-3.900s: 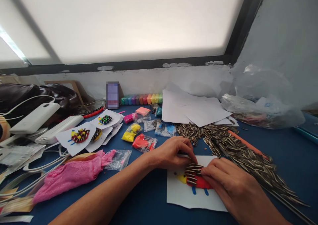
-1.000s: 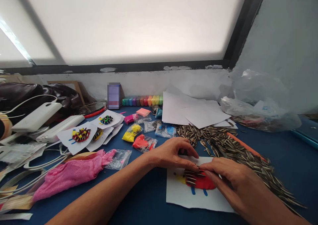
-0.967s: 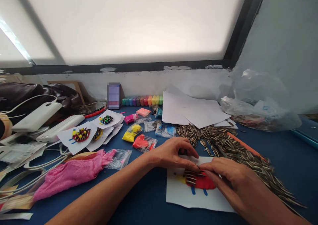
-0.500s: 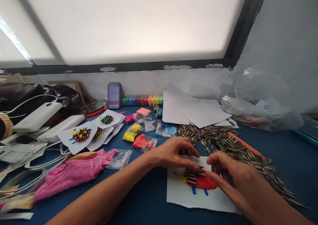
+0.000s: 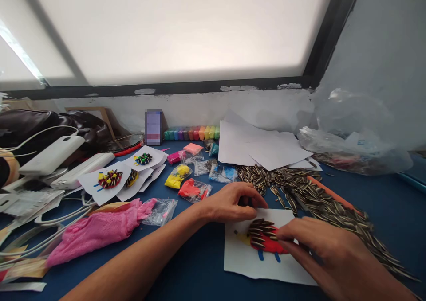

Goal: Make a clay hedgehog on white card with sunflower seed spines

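Note:
A white sheet of paper [image 5: 239, 259] lies before me with a clay hedgehog on it: a red body [image 5: 276, 246], a yellow head [image 5: 245, 238] and blue legs. Rows of striped sunflower seeds [image 5: 261, 234] stick in the front and middle of the body. My right hand [image 5: 328, 243] pinches thumb and forefinger together at the body's upper right; whatever lies between the fingertips is hidden. My left hand [image 5: 233, 202] rests at the paper's upper edge, fingers loosely curled, thumb apart from them, with nothing visible in it.
A heap of sunflower seeds [image 5: 333, 208] spreads behind and right of the paper. Bags of yellow clay [image 5: 178, 177] and red clay [image 5: 193, 190] lie left of it. Finished seed pictures [image 5: 109, 181], a pink cloth [image 5: 96, 234] and white cables crowd the left. Blank sheets [image 5: 259, 143] lie behind.
My left hand's thumb has drawn back up from the seeds, uncovering them. My right hand's fingertips have closed together at the red body. The view has shifted slightly.

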`<state>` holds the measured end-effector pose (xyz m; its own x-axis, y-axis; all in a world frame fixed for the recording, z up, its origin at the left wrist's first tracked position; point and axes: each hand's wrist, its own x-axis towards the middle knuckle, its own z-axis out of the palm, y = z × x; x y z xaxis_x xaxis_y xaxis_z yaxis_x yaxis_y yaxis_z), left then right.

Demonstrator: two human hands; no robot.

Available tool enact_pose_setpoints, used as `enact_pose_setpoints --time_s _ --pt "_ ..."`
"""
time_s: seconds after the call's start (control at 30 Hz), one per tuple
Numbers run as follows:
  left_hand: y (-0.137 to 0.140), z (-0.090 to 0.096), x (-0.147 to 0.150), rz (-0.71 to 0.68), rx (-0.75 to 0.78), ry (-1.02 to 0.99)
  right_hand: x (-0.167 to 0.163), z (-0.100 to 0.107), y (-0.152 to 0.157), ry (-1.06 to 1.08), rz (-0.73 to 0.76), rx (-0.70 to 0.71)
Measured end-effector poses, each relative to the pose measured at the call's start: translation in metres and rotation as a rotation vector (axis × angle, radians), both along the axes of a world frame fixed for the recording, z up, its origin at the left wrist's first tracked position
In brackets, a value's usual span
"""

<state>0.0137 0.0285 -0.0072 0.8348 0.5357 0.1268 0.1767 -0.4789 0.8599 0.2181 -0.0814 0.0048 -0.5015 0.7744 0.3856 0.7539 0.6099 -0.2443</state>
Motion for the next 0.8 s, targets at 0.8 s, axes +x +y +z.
enact_pose_setpoints --time_s 0.8 --pt "0.003 -0.007 0.000 -0.024 0.056 -0.002 -0.014 -0.016 0.000 -0.053 -0.032 0.117"
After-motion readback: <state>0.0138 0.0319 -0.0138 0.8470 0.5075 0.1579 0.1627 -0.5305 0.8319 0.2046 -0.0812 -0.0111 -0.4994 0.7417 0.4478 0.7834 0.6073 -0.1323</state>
